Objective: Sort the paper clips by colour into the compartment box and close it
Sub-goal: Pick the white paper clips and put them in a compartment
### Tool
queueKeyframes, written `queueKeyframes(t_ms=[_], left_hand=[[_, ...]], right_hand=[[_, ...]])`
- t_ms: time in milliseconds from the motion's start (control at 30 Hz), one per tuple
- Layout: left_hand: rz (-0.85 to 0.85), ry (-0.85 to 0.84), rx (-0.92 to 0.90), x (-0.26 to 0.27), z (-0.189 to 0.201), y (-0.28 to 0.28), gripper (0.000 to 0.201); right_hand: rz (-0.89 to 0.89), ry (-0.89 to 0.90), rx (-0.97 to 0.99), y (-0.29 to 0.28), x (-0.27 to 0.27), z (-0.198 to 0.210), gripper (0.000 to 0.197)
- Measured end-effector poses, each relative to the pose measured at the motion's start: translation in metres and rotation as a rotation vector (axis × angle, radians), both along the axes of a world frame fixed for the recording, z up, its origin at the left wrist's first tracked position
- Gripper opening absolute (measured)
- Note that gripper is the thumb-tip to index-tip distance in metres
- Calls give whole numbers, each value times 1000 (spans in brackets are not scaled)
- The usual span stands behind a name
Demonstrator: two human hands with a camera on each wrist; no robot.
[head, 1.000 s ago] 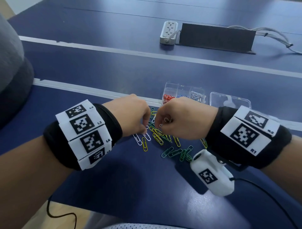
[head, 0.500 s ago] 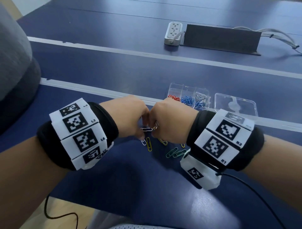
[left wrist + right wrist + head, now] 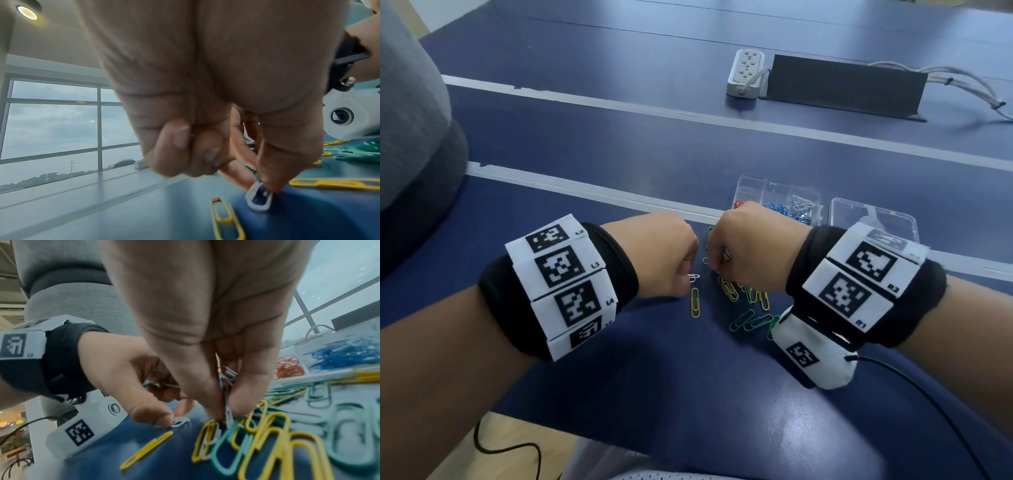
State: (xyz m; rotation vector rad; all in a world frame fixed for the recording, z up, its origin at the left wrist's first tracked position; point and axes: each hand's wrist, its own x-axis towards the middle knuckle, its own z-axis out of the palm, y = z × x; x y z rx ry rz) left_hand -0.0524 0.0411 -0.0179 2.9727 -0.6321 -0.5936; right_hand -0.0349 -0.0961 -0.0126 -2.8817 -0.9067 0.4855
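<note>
Your left hand point(image 3: 657, 250) is curled low over the blue surface point(image 3: 688, 394), and its fingers point(image 3: 287, 165) pinch a white paper clip point(image 3: 259, 198) whose free end touches the surface. A lone yellow clip point(image 3: 695, 303) lies flat just beside that white one, nearer to you.

Your right hand point(image 3: 753, 246) sits close to the left, knuckles almost meeting. Its fingers point(image 3: 246, 386) are narrowed around a small bunch of silver-white clips point(image 3: 226, 386), held upright, with the lowest clip reaching down into the loose pile point(image 3: 267, 434) of yellow and green clips. Those clips overlap each other on the surface under and beside your right hand, and a few green ones point(image 3: 750, 320) lie closer to you, near the right wrist camera point(image 3: 813, 353).

The compartment box point(image 3: 779, 200) stands open on the surface just beyond your right hand. In its near row, red clips point(image 3: 287, 366) fill the left compartment, blue clips point(image 3: 779, 209) the middle one, and white clips point(image 3: 803, 205) lie at the right. The clear lid point(image 3: 873, 219) lies flat to the right of the box, partly hidden by your right wristband.

At the far side of the surface, a white power strip point(image 3: 746, 72) sits beside a dark panel point(image 3: 842, 87).
</note>
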Motion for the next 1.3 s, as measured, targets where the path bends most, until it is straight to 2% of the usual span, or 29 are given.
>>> queueKeyframes(t_ms=[167, 267, 433, 633, 800, 933, 1100, 1300], left_hand=[[3, 6, 18, 0, 2, 1, 14], [52, -4, -47, 2, 7, 2, 17], [69, -24, -144, 7, 22, -9, 7], [39, -109, -286, 34, 31, -38, 23], [58, -169, -382, 67, 38, -75, 29], [94, -202, -369, 88, 37, -98, 31], [154, -198, -356, 100, 31, -112, 26], [214, -86, -445, 98, 28, -114, 39]], right_hand=[[-15, 10, 70, -7, 4, 6, 26], [-55, -35, 106, -15, 12, 14, 28], [-153, -47, 205, -38, 26, 31, 24], [-403, -12, 452, -77, 54, 42, 23], [-549, -100, 457, -101, 72, 33, 20], [-623, -58, 548, -106, 76, 24, 20], [-626, 55, 595, -104, 74, 16, 22], [-675, 194, 685, -102, 71, 17, 31]])
